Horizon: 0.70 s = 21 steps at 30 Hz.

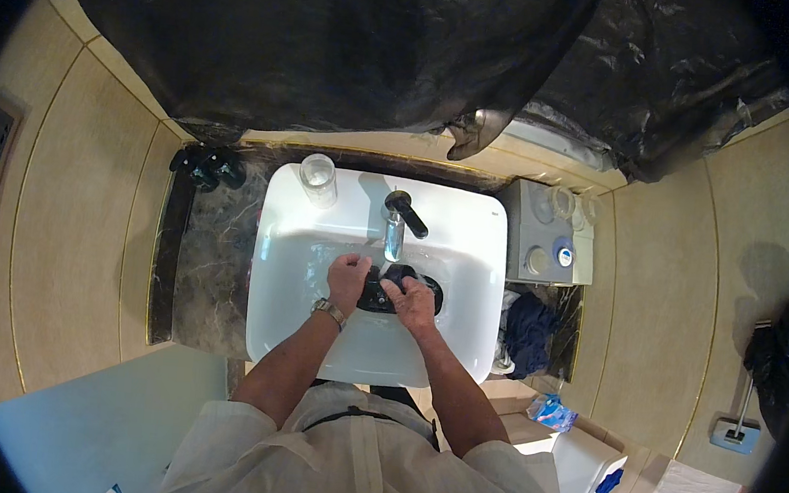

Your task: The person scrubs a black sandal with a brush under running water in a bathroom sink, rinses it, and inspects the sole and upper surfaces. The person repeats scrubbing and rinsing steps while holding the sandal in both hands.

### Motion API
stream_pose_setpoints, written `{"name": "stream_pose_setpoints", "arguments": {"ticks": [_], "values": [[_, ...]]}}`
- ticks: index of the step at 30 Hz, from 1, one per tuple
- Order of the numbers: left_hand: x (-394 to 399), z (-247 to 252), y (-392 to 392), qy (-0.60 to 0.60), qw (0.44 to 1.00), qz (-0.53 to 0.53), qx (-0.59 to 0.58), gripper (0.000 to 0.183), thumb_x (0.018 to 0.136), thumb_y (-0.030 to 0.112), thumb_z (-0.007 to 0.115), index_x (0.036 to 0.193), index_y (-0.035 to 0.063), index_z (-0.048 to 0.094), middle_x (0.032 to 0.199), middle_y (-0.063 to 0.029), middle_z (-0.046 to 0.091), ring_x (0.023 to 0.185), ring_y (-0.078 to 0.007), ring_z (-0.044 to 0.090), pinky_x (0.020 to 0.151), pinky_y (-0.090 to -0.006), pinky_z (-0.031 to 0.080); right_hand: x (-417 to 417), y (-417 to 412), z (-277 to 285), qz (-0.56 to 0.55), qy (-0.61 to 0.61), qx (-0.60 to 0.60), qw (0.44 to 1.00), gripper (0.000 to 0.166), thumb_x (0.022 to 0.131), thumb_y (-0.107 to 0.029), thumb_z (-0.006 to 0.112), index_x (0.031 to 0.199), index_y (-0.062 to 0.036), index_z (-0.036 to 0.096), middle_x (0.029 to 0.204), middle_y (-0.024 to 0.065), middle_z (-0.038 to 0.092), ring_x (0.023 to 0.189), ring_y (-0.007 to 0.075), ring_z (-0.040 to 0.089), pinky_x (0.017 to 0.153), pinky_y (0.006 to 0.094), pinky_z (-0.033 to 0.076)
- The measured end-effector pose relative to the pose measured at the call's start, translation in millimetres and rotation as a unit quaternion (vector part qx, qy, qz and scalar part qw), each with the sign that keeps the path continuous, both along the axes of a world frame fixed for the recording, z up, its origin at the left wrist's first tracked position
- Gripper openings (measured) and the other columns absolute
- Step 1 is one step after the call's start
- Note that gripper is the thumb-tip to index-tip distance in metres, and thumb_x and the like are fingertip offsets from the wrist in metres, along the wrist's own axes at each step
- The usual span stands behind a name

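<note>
Water runs from the black faucet (pixel 407 213) into a white washbasin (pixel 277 321). Beneath the stream is a long, rounded black object (pixel 377 302), possibly a slipper; its exact kind is hard to make out. My right hand (pixel 413 305) grips it across the middle, thumb on top. At its left end is my left hand (pixel 348 283), fingers curled against it and a metal-banded wristwatch (pixel 329 313) on the wrist. Both hands partly cover the object.
A clear glass jar (pixel 319 181) stands on the basin's back left corner. Black items (pixel 210 166) sit on the marble counter (pixel 216 260). To the right are a grey box (pixel 524 232) with lids and containers on top, and dark blue cloth (pixel 530 334). Black plastic sheeting (pixel 354 49) hangs behind.
</note>
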<state>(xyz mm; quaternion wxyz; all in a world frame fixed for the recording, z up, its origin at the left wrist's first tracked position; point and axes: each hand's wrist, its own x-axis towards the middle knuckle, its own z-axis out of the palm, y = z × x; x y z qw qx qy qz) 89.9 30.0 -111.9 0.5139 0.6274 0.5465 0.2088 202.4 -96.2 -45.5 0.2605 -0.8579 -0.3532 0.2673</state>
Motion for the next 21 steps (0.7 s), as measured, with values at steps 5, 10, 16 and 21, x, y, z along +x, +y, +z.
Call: {"name": "stream_pose_setpoints", "arguments": {"ticks": [5,10,16,21], "values": [[2.0,25.1,-14.7,-0.099,0.993,-0.04,-0.049,0.052,0.089,0.033,0.073,0.124,-0.0033,0.063,0.095,-0.0126,0.071,0.087,-0.0228,0.067,0.082,-0.0362,0.054,9.1,5.1,-38.6,-0.233,0.195,0.052,0.951,0.047,0.098,-0.042,0.059,0.081,0.0024,0.062,0.082,0.0191,0.071,0.068,0.0285,0.067,0.069,0.0383,0.054],[-7.2,14.1,-18.2,-0.217,0.96,-0.009,-0.179,0.06,0.097,0.024,0.068,0.144,-0.0055,0.045,0.092,-0.0096,0.07,0.085,-0.0139,0.064,0.08,-0.0297,0.055,5.0,11.2,-17.1,-0.237,0.388,0.13,0.881,0.032,0.097,-0.031,0.062,0.092,0.0009,0.061,0.083,0.0097,0.072,0.066,0.0163,0.065,0.066,0.0291,0.054],[-8.7,18.7,3.2,-0.226,0.907,0.045,-0.351,0.054,0.098,0.013,0.064,0.144,-0.0066,0.043,0.104,-0.0139,0.068,0.088,-0.0181,0.067,0.083,-0.0316,0.057,-0.4,11.5,28.2,-0.12,0.348,0.069,0.927,0.035,0.091,-0.033,0.071,0.087,0.0016,0.067,0.08,0.0065,0.07,0.072,0.0141,0.064,0.067,0.0283,0.052],[-11.3,21.2,0.7,-0.298,0.895,-0.02,-0.331,0.056,0.095,0.012,0.067,0.144,-0.0031,0.046,0.105,-0.0094,0.068,0.087,-0.0136,0.067,0.075,-0.0283,0.056,5.4,6.1,6.3,-0.132,0.158,0.04,0.978,0.041,0.09,-0.039,0.073,0.08,0.0007,0.067,0.076,0.0134,0.069,0.071,0.0203,0.066,0.069,0.0369,0.052]]}}
